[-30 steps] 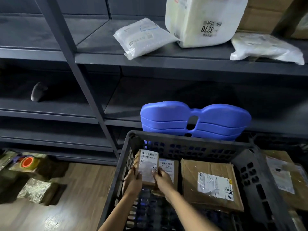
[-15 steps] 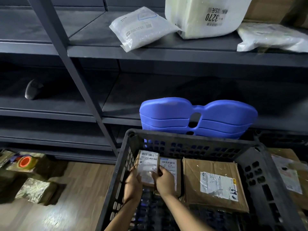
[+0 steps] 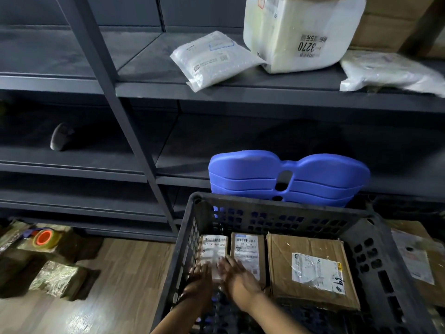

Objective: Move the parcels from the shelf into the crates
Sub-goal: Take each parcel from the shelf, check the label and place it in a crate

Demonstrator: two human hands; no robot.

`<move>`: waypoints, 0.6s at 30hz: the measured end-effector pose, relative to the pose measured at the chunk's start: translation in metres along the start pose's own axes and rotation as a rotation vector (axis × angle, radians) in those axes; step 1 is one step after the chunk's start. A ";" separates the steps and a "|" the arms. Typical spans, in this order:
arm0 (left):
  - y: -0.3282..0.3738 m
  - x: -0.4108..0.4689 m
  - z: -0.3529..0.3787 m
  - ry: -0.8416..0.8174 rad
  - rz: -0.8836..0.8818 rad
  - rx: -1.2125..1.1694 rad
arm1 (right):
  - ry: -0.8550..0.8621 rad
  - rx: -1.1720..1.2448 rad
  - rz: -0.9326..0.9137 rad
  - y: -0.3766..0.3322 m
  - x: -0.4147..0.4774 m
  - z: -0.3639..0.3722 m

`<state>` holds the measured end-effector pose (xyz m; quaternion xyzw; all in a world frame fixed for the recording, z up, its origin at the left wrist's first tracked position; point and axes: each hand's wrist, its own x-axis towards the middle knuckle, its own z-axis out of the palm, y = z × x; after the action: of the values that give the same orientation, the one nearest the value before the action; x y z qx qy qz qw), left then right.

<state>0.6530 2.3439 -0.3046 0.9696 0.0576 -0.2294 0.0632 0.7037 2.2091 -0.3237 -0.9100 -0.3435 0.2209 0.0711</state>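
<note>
A black plastic crate (image 3: 265,203) stands in front of the dark metal shelf (image 3: 240,91). Inside it, a small labelled parcel (image 3: 214,247) lies flat at the left, next to a second small box (image 3: 248,251) and a larger cardboard box (image 3: 308,268). My left hand (image 3: 199,282) and my right hand (image 3: 237,278) rest with spread fingers on the small parcel's near end, blurred by motion. On the upper shelf lie a flat white bag (image 3: 214,59), a big white parcel marked 3270 (image 3: 301,32) and a crumpled white bag (image 3: 390,73).
Stacked blue stools (image 3: 289,177) stand behind the crate. A second crate at the right holds a brown parcel (image 3: 419,256). A slanted shelf upright (image 3: 125,116) passes left of the crate. Wrapped packs and an orange tape roll (image 3: 44,238) sit on the wooden floor.
The small parcel went from held upright in both hands to lying flat at the crate's left side. My fingers have spread over its near end.
</note>
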 end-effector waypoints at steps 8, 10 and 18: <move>0.000 0.005 0.017 0.220 0.185 0.090 | -0.138 -0.392 -0.049 0.005 0.010 0.002; 0.009 0.008 0.016 0.199 0.006 0.087 | -0.145 -0.392 -0.037 0.006 0.013 0.003; 0.005 -0.001 0.006 0.153 0.055 0.096 | -0.146 -0.422 -0.014 0.003 -0.002 -0.008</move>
<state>0.6500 2.3375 -0.3089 0.9874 0.0244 -0.1552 0.0184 0.7075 2.2056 -0.3161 -0.8840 -0.3926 0.2090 -0.1443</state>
